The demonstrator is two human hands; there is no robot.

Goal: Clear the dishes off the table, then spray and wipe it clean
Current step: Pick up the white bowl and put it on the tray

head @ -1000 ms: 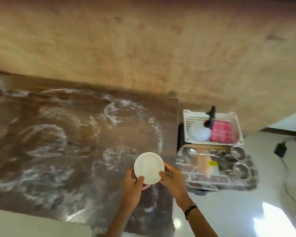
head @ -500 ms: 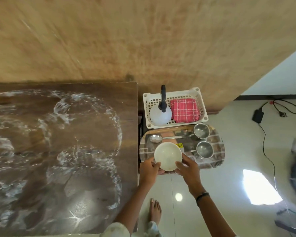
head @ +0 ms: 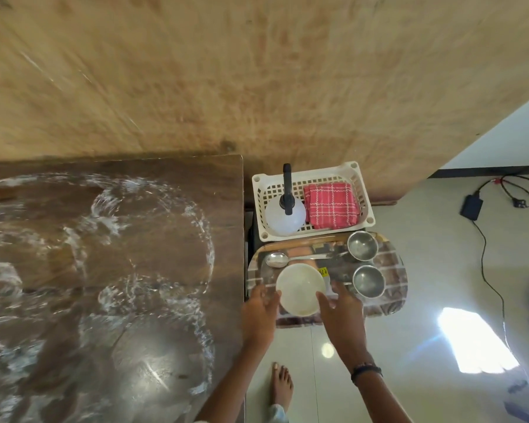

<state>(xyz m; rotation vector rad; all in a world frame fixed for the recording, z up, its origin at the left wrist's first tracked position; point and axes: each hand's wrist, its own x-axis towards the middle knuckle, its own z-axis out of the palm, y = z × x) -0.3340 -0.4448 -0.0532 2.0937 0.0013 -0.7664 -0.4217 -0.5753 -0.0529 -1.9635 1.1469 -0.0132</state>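
So the bowl [head: 301,290] sits on the tray [head: 391,288], lower centre. Your left hand [head: 261,312] and right hand [head: 342,312] flank it, fingers loose. Table [head: 104,270] unwiped; spraying remains

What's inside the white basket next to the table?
The white basket holds a spray bottle with a black nozzle and a folded red checked cloth. Anything beneath them is covered.

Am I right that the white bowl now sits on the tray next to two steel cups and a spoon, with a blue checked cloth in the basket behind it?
Nearly. The head view shows the white bowl on the tray with two steel cups and a spoon, but the checked cloth in the basket is red, not blue.
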